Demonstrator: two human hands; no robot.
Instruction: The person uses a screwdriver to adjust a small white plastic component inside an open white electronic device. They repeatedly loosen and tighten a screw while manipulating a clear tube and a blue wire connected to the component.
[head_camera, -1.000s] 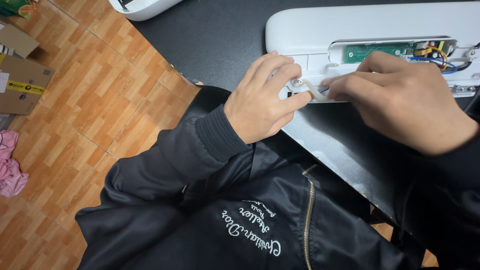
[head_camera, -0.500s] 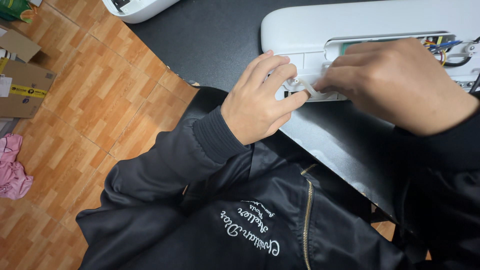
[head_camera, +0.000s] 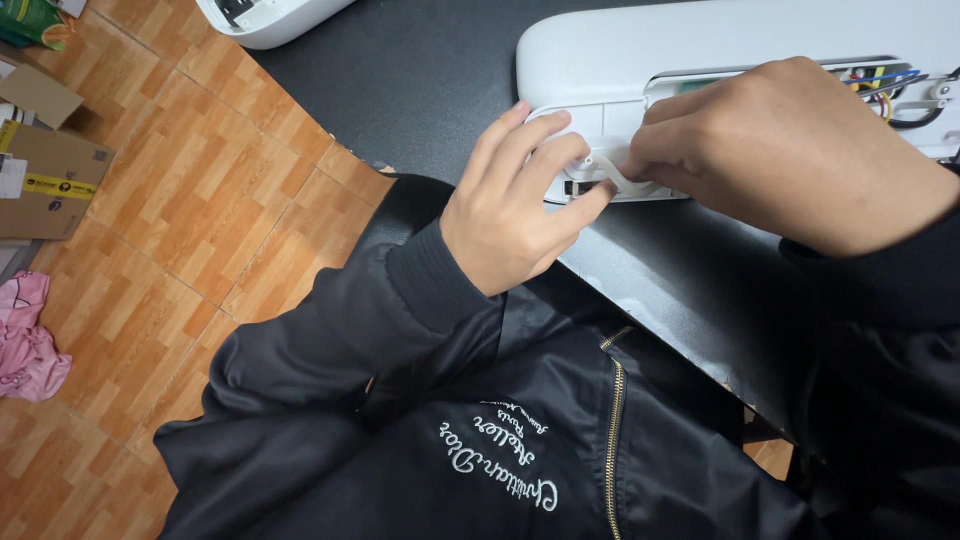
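White plastic housing (head_camera: 620, 60), long and rounded like the shell of an appliance, lies on a black bench (head_camera: 430, 80) at the top of the view, its near edge facing the person. Both hands work at that near edge. The left hand (head_camera: 515, 205) curls with its fingers bent over the lip of the housing, thumb stretched toward the right. The right hand (head_camera: 790, 150) is closed into a loose pinch, knuckles up, covering part of the opening. Between the two runs a thin white strap (head_camera: 615, 178), a narrow curved strip that both seem to grip; the right fingertips are hidden, so exactly how it is held cannot be told.

The housing looks stiff, smooth and fairly light, likely slippery where glossy, so it is best steadied by its rim, as the left hand does. The strap looks thin and bendy, probably easy to kink, and is best taken near its ends. An open bay holds coloured wires (head_camera: 880, 85), which look delicate and best left untouched.

Much is out of sight. The housing is cut off at the top and right. The right hand masks most of the bay, and the small dark slot under the strap is too small to make out. A second white casing (head_camera: 265, 15) is clipped at the top edge. On the wooden floor (head_camera: 200, 220) to the left sit a cardboard box (head_camera: 50, 175) and pink cloth (head_camera: 25, 345), both partly cropped. A black jacket (head_camera: 420, 430) fills the foreground.
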